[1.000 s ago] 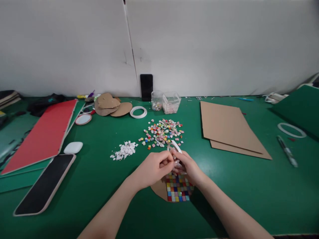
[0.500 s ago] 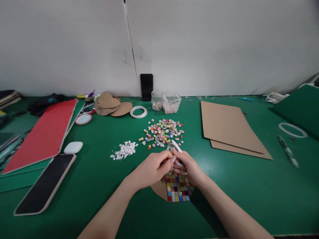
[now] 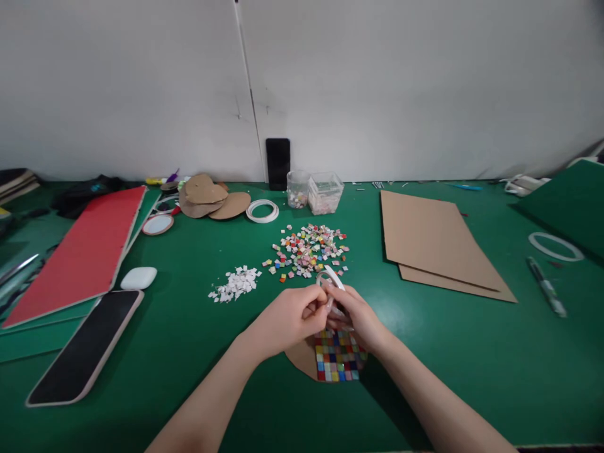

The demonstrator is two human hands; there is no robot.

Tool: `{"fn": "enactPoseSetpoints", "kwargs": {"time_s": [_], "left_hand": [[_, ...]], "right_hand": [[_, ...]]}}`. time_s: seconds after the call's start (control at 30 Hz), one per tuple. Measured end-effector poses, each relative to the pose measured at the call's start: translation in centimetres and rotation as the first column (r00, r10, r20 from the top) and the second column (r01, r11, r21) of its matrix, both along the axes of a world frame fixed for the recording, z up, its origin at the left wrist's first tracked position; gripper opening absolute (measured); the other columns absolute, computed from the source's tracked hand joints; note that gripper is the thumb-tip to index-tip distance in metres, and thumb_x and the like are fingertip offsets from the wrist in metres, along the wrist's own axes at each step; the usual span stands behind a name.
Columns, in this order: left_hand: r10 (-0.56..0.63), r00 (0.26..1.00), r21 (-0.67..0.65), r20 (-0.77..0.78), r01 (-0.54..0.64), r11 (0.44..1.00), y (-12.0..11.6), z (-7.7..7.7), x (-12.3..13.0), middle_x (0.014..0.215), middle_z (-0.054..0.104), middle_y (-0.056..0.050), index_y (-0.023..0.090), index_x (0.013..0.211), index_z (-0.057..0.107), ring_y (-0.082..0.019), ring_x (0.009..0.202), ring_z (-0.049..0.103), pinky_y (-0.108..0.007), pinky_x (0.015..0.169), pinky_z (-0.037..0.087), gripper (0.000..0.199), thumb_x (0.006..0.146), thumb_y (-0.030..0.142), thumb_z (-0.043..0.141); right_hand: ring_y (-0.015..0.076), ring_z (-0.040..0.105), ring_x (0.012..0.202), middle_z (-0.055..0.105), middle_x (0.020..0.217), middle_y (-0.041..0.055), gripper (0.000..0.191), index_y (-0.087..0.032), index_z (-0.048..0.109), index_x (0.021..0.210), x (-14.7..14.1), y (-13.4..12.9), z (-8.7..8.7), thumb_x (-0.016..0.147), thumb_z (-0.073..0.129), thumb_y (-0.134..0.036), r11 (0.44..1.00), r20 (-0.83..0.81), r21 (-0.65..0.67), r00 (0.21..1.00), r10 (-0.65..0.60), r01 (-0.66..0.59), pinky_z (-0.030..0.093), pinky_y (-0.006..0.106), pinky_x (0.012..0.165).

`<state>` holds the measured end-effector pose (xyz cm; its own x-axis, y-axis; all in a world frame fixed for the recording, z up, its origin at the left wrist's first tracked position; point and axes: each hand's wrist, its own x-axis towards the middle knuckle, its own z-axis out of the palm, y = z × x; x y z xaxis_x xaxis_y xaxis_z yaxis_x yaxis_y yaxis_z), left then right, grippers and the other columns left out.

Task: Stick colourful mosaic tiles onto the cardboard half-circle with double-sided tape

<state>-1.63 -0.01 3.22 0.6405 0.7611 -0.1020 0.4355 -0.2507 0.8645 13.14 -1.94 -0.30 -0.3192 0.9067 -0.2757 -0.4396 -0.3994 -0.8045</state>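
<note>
My left hand (image 3: 295, 316) is closed, thumb and index finger pinched at the edge of a white tape roll (image 3: 334, 275). Wrapped round the other side of that roll are the fingers of my right hand (image 3: 361, 316). Just below both hands lies a round cardboard piece (image 3: 302, 358), its right part covered with rows of coloured square tiles (image 3: 337, 365). The top of the tiled part is hidden by my hands. Beyond them is a loose heap of small coloured tiles (image 3: 309, 248), with a pile of white paper scraps (image 3: 236, 284) to its left.
Cardboard discs (image 3: 229, 206), another tape roll (image 3: 262, 211), two clear containers (image 3: 325, 193) and an upright phone (image 3: 278, 163) stand or lie at the back. On the left are a red board (image 3: 80, 251) and a phone (image 3: 85, 349); cardboard sheets (image 3: 425, 239) lie right.
Both hands stay almost in place on the tape roll. The fingers of my left hand have shifted very slightly; nothing else has clearly moved.
</note>
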Motion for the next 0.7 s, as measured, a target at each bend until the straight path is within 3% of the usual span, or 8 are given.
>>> {"fn": "enactPoseSetpoints", "kwargs": {"time_s": [0.17,0.7], "left_hand": [[-0.023,0.998,0.073,-0.055,0.027,0.997,-0.2,0.4,0.07,0.054,0.033,0.008,0.02,0.069,0.04,-0.008,0.049,0.031,-0.02,0.048,0.025,0.009,0.074,0.019,0.048],[-0.024,0.982,0.191,-0.186,0.06,0.98,0.0,0.39,0.11,0.052,0.037,0.006,0.019,0.074,0.044,-0.009,0.046,0.034,-0.021,0.045,0.024,0.008,0.08,0.019,0.039]], "right_hand": [[0.0051,0.021,0.041,0.029,0.048,-0.0085,0.04,-0.019,0.041,0.058,0.18,0.03,-0.03,0.068,0.065,-0.05,0.993,0.115,-0.044,0.988,-0.102,0.107,0.016,0.02,0.039],[0.0063,0.019,0.044,0.024,0.048,-0.0091,0.044,-0.02,0.037,0.057,-0.07,-0.01,0.2,0.071,0.061,-0.054,0.99,0.206,0.123,0.974,-0.097,0.072,0.016,0.022,0.041]]}}
